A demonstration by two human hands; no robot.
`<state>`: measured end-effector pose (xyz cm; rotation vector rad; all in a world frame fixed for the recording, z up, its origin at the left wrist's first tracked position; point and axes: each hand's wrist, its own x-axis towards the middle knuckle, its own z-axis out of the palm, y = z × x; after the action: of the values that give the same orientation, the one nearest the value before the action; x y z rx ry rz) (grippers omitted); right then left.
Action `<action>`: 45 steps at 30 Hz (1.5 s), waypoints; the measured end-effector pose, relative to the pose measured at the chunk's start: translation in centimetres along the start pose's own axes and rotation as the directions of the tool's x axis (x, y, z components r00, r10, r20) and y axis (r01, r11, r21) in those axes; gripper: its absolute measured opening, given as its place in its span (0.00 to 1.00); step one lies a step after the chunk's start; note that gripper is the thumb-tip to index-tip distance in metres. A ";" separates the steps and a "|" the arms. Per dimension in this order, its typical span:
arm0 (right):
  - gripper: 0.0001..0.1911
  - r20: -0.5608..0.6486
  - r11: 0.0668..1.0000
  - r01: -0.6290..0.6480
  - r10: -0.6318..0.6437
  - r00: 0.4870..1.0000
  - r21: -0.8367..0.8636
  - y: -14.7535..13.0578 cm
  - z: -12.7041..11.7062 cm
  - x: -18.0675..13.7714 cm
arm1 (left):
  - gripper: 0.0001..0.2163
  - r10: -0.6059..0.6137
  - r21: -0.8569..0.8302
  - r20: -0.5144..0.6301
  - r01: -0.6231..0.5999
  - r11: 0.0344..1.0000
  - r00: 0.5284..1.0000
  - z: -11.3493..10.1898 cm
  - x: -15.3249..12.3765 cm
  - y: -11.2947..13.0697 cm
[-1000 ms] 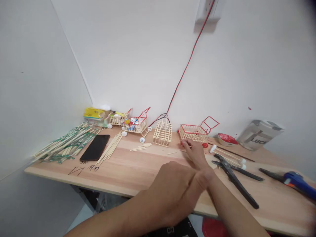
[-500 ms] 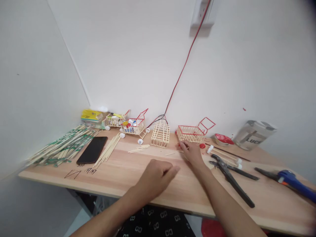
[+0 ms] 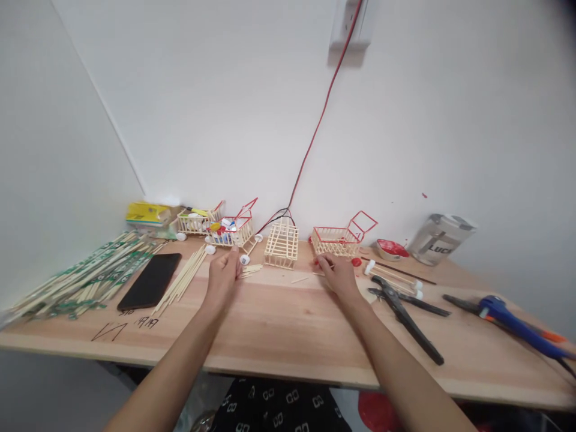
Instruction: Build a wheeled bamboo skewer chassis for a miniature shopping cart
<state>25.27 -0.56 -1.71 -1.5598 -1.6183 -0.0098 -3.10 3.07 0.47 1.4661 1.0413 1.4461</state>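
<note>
left hand (image 3: 224, 277): gone from lower centre of frame to centre left, fingertips now at loose sticks (image 3: 251, 270) beside wheeled cart (image 3: 229, 233)
view: scene slid left

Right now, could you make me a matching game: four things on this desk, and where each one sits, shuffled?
1 phone
2 pliers
3 can
4 left hand

a just right of the right hand
b by the wheeled cart
c tilted, at the back right
d beside the wrapped sticks

Pairs: 1-d, 2-a, 3-c, 4-b.
</note>
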 end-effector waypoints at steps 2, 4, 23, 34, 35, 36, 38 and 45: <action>0.17 -0.004 1.000 -0.004 0.004 1.000 0.000 -0.2 0.1 -0.1 | 0.23 -0.009 0.025 -0.005 0.009 1.000 1.000 0.0 0.0 -0.2; 0.17 -0.001 1.000 -0.003 0.003 1.000 0.005 -0.5 0.4 -0.3 | 0.21 -0.016 0.053 -0.017 0.016 0.998 1.000 0.0 0.1 -0.5; 0.14 0.057 0.997 0.047 -0.050 0.997 0.067 -2.7 1.2 -0.9 | 0.15 0.000 0.195 0.016 -0.003 0.981 1.000 -0.2 0.7 -1.7; 0.19 -0.318 0.926 -0.377 0.349 0.882 -0.030 4.2 -6.9 3.1 | 0.14 0.025 0.212 0.020 -0.029 0.977 0.999 -0.2 0.8 -2.3; 0.20 -0.338 0.907 -0.420 0.385 0.859 -0.035 5.3 -7.8 3.8 | 0.14 0.027 0.214 0.021 -0.031 0.976 0.999 -0.2 0.8 -2.3; 0.21 -0.335 0.893 -0.449 0.412 0.847 -0.037 6.2 -8.3 4.5 | 0.14 0.028 0.212 0.022 -0.032 0.977 0.999 -0.2 0.9 -2.3; 0.20 -0.290 0.878 -0.478 0.448 0.845 -0.036 7.5 -8.6 5.7 | 0.13 0.025 0.204 0.021 -0.029 0.978 0.999 -0.2 0.9 -2.4; 0.07 -0.091 0.869 -0.495 0.493 0.866 -0.012 8.6 -7.5 7.0 | 0.13 -0.002 0.196 0.033 -0.005 0.981 0.999 -0.3 0.9 -2.8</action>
<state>37.56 2.92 2.32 -1.9357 -1.1162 0.1717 -3.49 4.88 -1.81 1.6240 1.1903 1.3462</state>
